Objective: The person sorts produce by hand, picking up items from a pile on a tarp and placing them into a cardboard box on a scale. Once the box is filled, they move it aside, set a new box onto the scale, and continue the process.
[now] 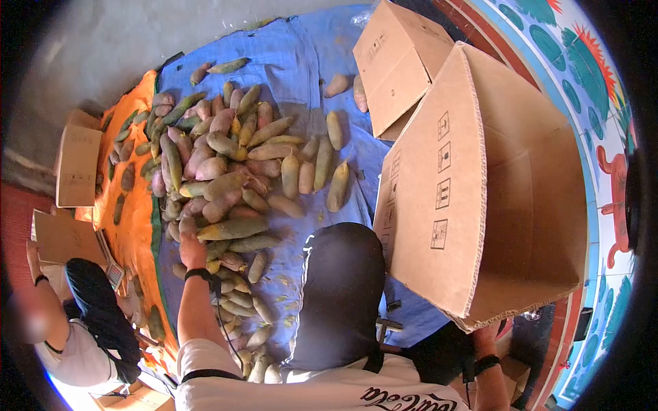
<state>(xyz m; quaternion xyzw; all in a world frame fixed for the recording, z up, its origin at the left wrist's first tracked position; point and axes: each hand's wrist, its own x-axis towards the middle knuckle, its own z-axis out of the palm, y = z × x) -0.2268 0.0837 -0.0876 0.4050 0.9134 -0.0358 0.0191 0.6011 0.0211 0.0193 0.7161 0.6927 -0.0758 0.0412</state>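
My left hand [192, 248] reaches into a large heap of vegetables. Its fingers touch the pile at the left end of a long green cucumber-like vegetable [236, 228], and their grip is partly hidden. Around it lie more green-yellow cucumber-like pieces [171, 161] and pinkish-purple, tuber-like ones [223, 122]. At lower right, my right hand [486, 333] is at the bottom edge of a big open cardboard box [428, 205], fingers tucked at the edge. That box lies tilted, its opening facing right, beside my dark-trousered knee [340, 294].
Blue tarpaulin [274, 55] lies under the heap, with orange sheeting [140, 233] to its left. A second carton [394, 68] stands at the upper right. Another person [89, 335] sits at lower left near cartons [79, 164]. A painted tiled wall [610, 103] curves along the right.
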